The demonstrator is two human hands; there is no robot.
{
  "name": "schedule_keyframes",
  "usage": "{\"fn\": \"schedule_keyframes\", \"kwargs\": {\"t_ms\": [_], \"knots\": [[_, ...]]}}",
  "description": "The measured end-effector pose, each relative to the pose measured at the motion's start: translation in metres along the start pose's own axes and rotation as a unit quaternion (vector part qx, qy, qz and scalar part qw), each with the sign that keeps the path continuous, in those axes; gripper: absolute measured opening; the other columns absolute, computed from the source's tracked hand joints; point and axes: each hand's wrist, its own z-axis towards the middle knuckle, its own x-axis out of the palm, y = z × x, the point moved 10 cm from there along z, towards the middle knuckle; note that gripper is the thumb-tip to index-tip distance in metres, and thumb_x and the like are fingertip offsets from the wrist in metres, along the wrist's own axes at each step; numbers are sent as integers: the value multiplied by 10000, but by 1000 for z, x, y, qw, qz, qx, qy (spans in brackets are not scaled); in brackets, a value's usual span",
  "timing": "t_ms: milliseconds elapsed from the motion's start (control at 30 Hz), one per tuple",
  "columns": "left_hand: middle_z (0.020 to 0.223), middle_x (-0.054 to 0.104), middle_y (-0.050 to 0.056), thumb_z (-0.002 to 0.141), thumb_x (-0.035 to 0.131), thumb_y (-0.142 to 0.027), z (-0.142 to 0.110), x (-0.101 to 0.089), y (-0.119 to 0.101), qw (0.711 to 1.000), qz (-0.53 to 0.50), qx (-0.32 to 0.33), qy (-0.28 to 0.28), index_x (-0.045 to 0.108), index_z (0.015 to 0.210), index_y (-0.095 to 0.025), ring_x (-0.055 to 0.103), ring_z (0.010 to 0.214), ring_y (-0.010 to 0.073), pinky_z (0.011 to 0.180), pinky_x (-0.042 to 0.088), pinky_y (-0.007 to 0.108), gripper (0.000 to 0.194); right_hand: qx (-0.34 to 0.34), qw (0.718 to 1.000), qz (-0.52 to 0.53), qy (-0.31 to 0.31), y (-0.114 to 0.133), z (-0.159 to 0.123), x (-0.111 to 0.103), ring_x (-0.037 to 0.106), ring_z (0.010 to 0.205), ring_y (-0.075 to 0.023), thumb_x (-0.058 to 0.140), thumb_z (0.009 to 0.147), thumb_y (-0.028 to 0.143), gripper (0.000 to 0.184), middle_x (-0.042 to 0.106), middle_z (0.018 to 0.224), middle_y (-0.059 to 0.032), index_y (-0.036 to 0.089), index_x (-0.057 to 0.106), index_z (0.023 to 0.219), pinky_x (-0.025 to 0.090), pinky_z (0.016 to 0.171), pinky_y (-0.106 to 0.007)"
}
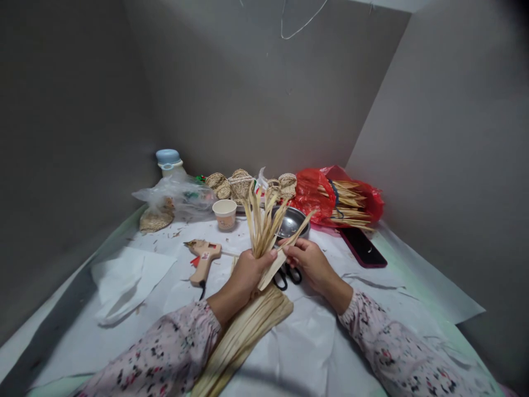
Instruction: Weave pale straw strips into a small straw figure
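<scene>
My left hand (pixel 250 271) is closed round a bunch of dried corn husk strips (pixel 259 231), whose pale tips fan upward. In my right hand (pixel 309 263), thumb and fingers pinch a single husk strip (pixel 275 269) beside the bunch; its narrow end slants up to the right. Under my left wrist lies a larger bundle of dried husks (pixel 248 336), running toward the front of the table. Black-handled scissors (pixel 281 278) rest just below the strip, their blades mostly hidden.
A glue gun (pixel 204 260) lies to the left, with a paper cup (pixel 225 215) behind it. A metal bowl (pixel 294 221) stands behind my hands. Woven pieces (pixel 241 184), a clear plastic bag (pixel 177 193) and a red bag of husks (pixel 314 193) line the back. At right lies a phone (pixel 363 248).
</scene>
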Motion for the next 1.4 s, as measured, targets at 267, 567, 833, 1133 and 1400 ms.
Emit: {"fn": "schedule_keyframes", "kwargs": {"t_ms": [267, 567, 833, 1133, 1400], "knots": [[787, 709, 67, 691, 747, -483, 5, -10, 3, 999, 18, 24, -44, 697, 942, -104, 622, 683, 194, 616, 458, 270, 457, -31, 996, 55, -68, 11, 0, -12, 470, 518, -91, 748, 712, 405, 257, 556, 592, 22, 165, 657, 734, 372, 476, -201], [653, 644, 22, 687, 738, -423, 0, -3, -3, 998, 59, 7, -28, 687, 887, -113, 535, 550, 147, 519, 406, 244, 373, -63, 994, 37, -86, 15, 8, -28, 482, 553, -90, 756, 703, 297, 158, 576, 617, 27, 168, 664, 703, 385, 535, -217], [684, 653, 28, 706, 720, -368, -1, -3, 4, 998, 59, -17, -13, 673, 879, -113, 555, 603, 155, 566, 419, 250, 312, -107, 934, 238, -242, 26, 12, -94, 500, 553, -74, 754, 661, 270, 158, 567, 636, 41, 181, 630, 700, 404, 502, -177], [741, 680, 53, 718, 725, -411, 3, 2, 10, 999, 31, -13, 18, 687, 976, -114, 571, 594, 154, 547, 423, 248, 395, -33, 999, 12, -21, 10, 7, -12, 520, 613, -96, 792, 681, 296, 249, 619, 730, 8, 158, 694, 863, 411, 553, -208], [668, 643, 16, 709, 738, -414, 0, 0, 8, 999, 35, -27, 13, 685, 897, -120, 540, 571, 133, 510, 400, 226, 353, -114, 951, 158, -241, 26, 13, -91, 471, 536, -58, 798, 667, 330, 246, 538, 629, 53, 177, 620, 742, 383, 488, -160]]}}
